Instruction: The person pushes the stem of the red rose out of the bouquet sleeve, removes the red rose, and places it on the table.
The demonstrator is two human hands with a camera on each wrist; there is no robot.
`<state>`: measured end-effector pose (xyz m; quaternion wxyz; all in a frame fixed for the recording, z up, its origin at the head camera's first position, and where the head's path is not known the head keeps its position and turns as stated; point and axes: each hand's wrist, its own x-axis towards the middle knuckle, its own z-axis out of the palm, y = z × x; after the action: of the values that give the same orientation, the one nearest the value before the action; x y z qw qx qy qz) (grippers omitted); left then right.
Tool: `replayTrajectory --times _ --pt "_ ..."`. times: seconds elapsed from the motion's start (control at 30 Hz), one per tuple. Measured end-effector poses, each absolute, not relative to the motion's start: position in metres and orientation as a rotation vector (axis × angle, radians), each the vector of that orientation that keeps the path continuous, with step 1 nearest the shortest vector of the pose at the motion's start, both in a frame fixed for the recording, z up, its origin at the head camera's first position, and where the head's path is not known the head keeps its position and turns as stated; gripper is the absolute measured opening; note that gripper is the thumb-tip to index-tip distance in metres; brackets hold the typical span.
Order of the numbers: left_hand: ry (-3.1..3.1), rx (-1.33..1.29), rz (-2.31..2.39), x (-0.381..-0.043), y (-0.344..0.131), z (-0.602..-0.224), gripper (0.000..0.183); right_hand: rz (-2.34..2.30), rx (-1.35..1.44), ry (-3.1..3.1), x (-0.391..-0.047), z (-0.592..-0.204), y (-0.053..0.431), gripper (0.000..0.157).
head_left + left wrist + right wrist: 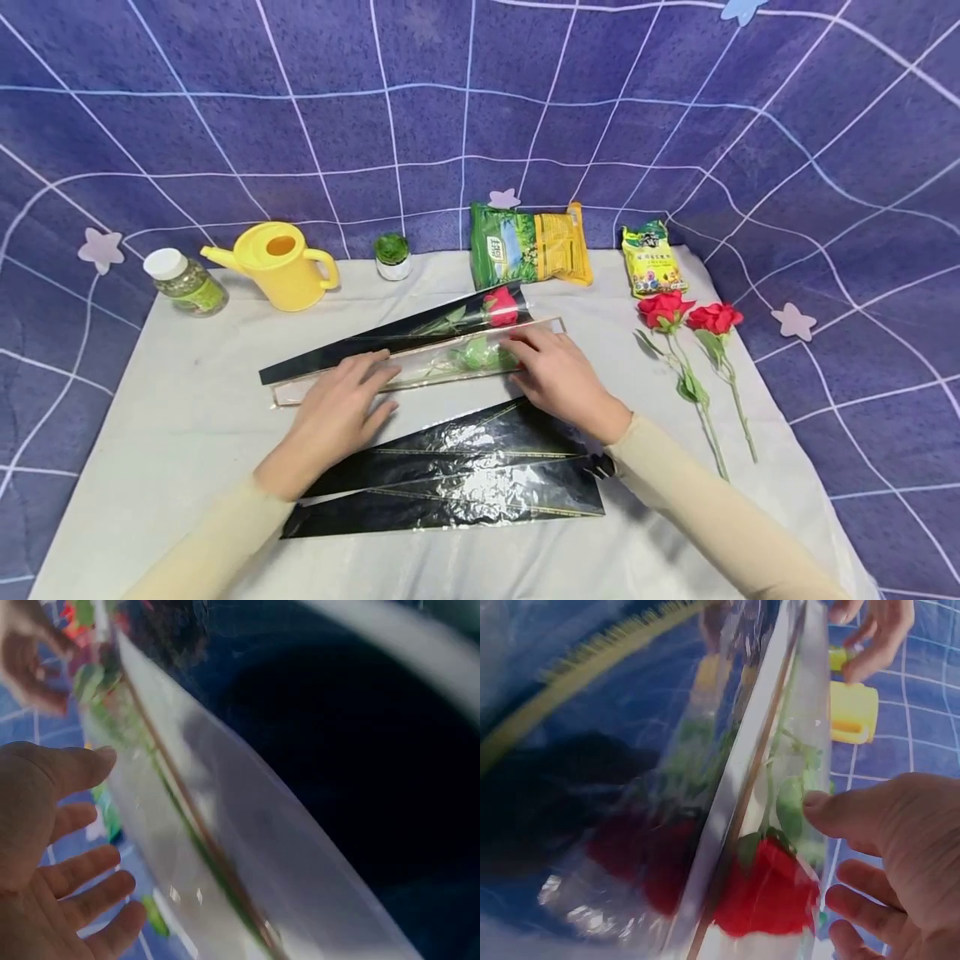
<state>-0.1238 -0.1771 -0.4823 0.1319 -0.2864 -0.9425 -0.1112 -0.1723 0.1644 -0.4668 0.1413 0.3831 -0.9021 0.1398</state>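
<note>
Head view bright, glare on black wrappers (pixel 480 493); wrist views dim, left apparently motion-blurred.

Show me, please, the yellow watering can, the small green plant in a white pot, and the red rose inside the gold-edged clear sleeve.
Yellow watering can (pixel 290 279), head view: body.
Green plant in white pot (pixel 392 249), head view: leaves.
Red rose (pixel 763 891), right wrist view: flower head.

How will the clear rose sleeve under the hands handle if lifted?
The clear rose sleeve looks like thin film, so its edges may flop, though the green stem probably stiffens its middle. The red bloom likely makes its end heavier.
</note>
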Motion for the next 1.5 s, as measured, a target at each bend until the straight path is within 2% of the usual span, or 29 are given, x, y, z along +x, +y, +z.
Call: replayTrajectory --times 0.2,0.33,0.53,0.63,0.83,1.03,1.17,1.3,1.43,1.5 --pt "-2.795 -0.850 -0.208 -0.154 -0.150 -0.501 0.061 0.254 1.186 -2.635 -0.194 -0.477 0.153 0.063" --pt "-2.799 -0.826 -0.155 -0.164 -0.148 -0.508 0.059 0.229 1.217 -2.663 -0.205 -0.484 0.151 0.063" --pt "-2.785 -0.857 -0.173 -0.167 -0.149 -0.506 0.052 0.238 1.203 -2.714 -0.211 -0.484 0.152 0.050" --pt "-2.769 -0.892 -0.193 -0.165 -0.149 -0.499 0.048 0.264 1.187 -2.694 -0.208 -0.474 0.155 0.044" --pt "-2.663 -0.959 -0.351 -0.151 -0.146 -0.466 0.046 0.307 1.211 -2.608 -0.194 -0.437 0.167 0.047" --pt "-2.552 -0.988 -0.629 -0.140 -0.138 -0.438 0.043 0.324 1.201 -2.552 -0.180 -0.405 0.182 0.044" --pt "-2.531 -0.970 -0.733 -0.138 -0.132 -0.433 0.038 0.366 1.176 -2.479 -0.173 -0.396 0.186 0.051" --pt "-2.516 -0.920 -0.798 -0.139 -0.129 -0.431 0.034 0.663 1.223 -2.274 -0.157 -0.393 0.179 0.048" --pt "-2.499 -0.872 -0.859 -0.141 -0.131 -0.427 0.032 1.286 1.304 -2.268 -0.132 -0.396 0.165 0.028" --pt "-2.499 -0.849 -0.888 -0.142 -0.131 -0.425 0.031 1.677 1.184 -2.428 -0.126 -0.406 0.161 0.026"
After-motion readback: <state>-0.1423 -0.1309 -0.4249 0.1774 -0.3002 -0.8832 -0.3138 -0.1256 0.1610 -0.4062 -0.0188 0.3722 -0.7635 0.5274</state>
